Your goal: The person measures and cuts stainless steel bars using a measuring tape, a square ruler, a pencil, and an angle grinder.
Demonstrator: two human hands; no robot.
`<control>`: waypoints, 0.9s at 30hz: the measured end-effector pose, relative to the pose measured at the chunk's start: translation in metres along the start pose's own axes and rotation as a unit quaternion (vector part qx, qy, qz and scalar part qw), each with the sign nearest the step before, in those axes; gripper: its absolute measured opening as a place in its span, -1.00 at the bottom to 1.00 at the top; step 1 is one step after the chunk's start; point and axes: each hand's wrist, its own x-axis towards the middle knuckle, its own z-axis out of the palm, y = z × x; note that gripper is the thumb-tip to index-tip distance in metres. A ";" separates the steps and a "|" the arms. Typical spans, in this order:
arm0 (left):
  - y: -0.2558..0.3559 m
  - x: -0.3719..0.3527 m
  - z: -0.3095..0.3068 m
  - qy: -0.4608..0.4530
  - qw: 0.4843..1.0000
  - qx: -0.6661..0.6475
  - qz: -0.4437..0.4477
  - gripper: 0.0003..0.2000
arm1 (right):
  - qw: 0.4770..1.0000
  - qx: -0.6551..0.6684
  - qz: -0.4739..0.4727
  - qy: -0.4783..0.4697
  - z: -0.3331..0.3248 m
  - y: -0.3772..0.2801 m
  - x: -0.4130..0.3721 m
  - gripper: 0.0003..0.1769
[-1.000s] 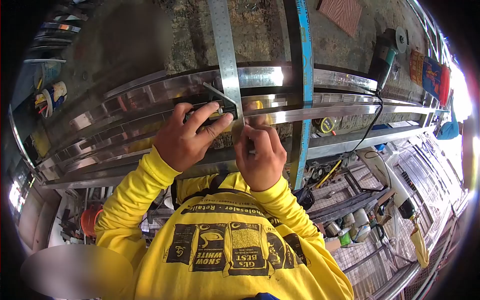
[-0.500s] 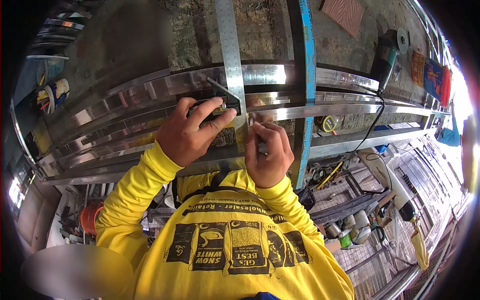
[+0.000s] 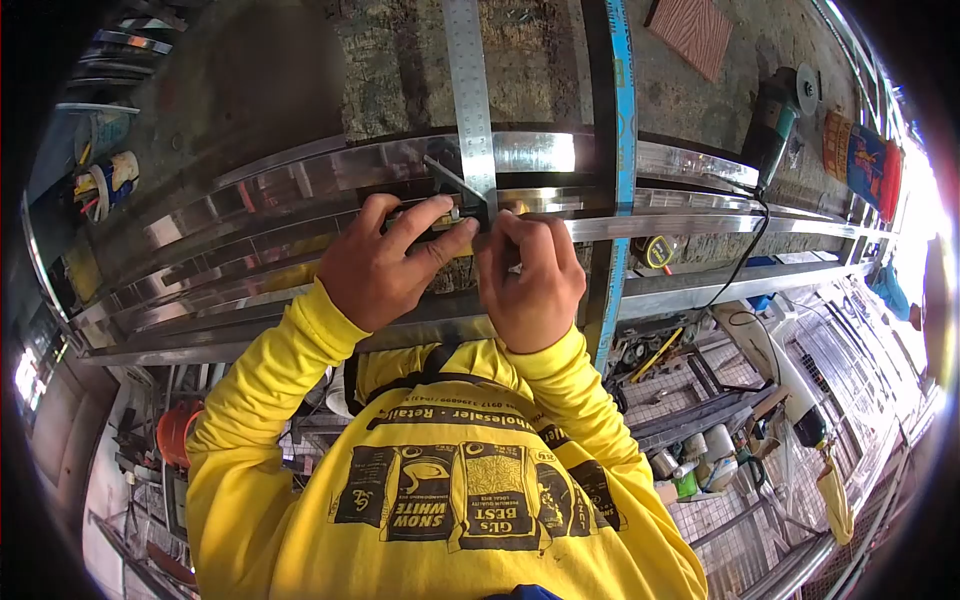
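Note:
My left hand (image 3: 378, 268) is closed on the dark head of a combination square (image 3: 468, 90), with thumb and fingers curled round it. The square's steel blade points away from me across several shiny metal tubes (image 3: 535, 150). Just right of the blade, my right hand (image 3: 532, 275) makes a pinch, its fingertips close to the blade's near edge and over a metal tube. Whatever sits between those fingertips is hidden.
A blue-taped bar (image 3: 620, 120) crosses the tubes at right. Beyond it are a tape measure (image 3: 656, 252), an angle grinder (image 3: 780, 120) with a black cord, and a wood-grain piece (image 3: 690, 35). A cup of tools (image 3: 110, 185) stands far left.
My right hand has shifted up and slightly left, nearer the square and my left fingertips. The square's blade appears a little farther right; my left hand keeps its hold.

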 end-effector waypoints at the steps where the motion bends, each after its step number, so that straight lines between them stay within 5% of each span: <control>1: 0.000 0.000 0.000 0.001 1.000 0.001 0.001 -0.50 | 1.000 -0.001 -0.001 0.003 -0.001 -0.001 0.000 -0.76; 9: -0.002 0.000 0.001 0.022 1.000 -0.003 0.010 -0.53 | 0.997 -0.006 0.021 -0.075 -0.026 0.003 -0.037 -0.74; 13: -0.002 -0.002 -0.002 0.053 0.999 -0.009 0.006 -0.57 | 0.992 -0.015 0.059 -0.114 -0.044 -0.006 -0.021 -0.48; 14: -0.003 -0.003 -0.003 0.061 0.998 -0.009 0.007 -0.57 | 0.988 -0.044 0.034 -0.143 -0.047 -0.006 -0.013 -0.22; 18: -0.002 -0.008 -0.001 0.077 0.997 0.008 0.004 -0.57 | 0.971 -0.126 -0.049 -0.198 -0.047 0.001 -0.007 -0.12; 22: -0.003 -0.010 0.001 0.086 0.996 0.025 0.011 -0.54 | 0.944 -0.196 -0.058 -0.258 -0.061 0.008 -0.055 -0.30; 25: -0.004 -0.011 0.002 0.089 0.995 0.030 0.021 -0.53 | 0.967 -0.052 -0.019 -0.251 -0.062 0.043 -0.100 -0.55; 27: -0.004 -0.012 0.002 0.087 0.996 0.032 0.020 -0.51 | 0.930 0.170 0.213 -0.247 -0.057 0.072 -0.108 -0.69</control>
